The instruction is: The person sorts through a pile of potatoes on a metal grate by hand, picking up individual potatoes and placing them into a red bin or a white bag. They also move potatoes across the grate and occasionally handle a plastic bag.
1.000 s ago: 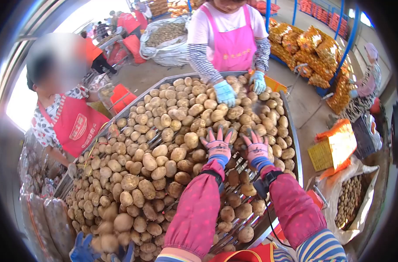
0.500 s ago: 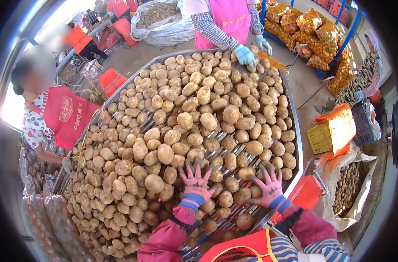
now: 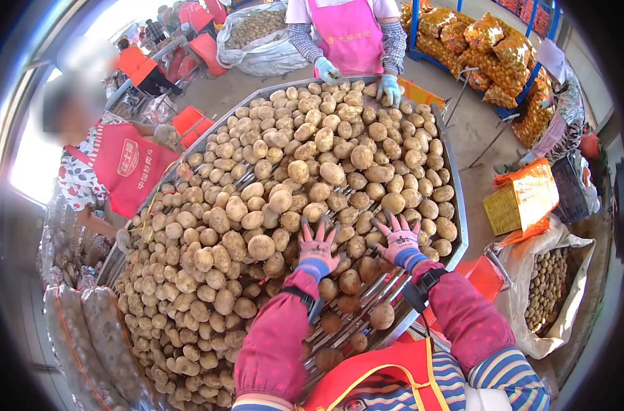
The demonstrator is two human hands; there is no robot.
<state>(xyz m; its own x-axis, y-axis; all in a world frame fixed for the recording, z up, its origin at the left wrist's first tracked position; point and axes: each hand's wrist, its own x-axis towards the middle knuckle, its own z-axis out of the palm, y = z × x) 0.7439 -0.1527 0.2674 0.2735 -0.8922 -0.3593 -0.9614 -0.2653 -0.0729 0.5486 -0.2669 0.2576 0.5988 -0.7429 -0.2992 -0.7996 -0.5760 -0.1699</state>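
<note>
reach's been pushed a bit farther forward since half a second ago, with the metal-edged table [image 3: 457, 197] piled with potatoes [image 3: 245, 219] and the gloved left hand [image 3: 317, 250] and right hand [image 3: 398, 242] set on them, fingers spread wide.

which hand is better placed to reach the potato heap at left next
Likely the left hand: it is beside that potato heap, while the right hand is farther off, nearer the metal rim.
</note>
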